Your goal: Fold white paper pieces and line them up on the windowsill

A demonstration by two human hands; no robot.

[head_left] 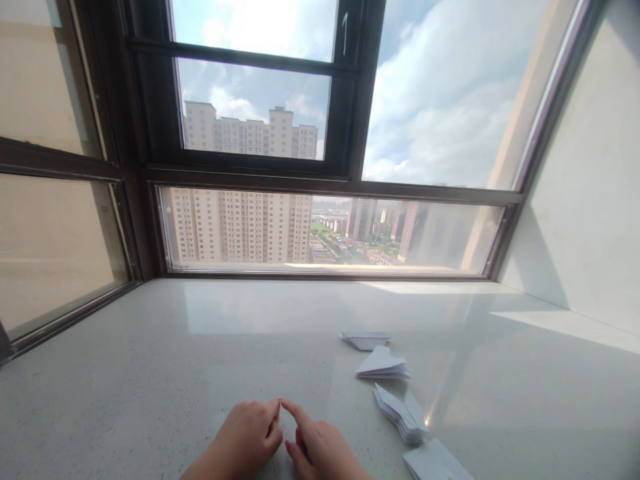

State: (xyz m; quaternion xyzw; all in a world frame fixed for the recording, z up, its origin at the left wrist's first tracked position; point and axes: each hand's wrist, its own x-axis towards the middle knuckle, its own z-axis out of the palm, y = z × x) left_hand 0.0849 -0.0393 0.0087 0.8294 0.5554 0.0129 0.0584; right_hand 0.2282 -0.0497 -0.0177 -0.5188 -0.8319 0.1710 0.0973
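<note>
At the bottom centre, my left hand (247, 433) has its fingers curled together; what they hold, if anything, is hidden. Beside it, my right hand (323, 447) has its index finger stretched out and its thumb apart, with nothing visible between them. The two index fingertips meet just above the sill. To the right lie folded white papers: a flat one (365, 341) farthest off, a pointed stack (383, 364) nearer, a fanned stack (403, 413), and another folded piece (435, 461) at the bottom edge. Neither hand touches these papers.
The pale speckled sill (125, 373) runs up to a dark window frame (325, 275). Tall buildings (240, 227) and cloudy sky show through the glass. A white wall (590, 200) bounds the right side. Sunlight falls across the sill's right part.
</note>
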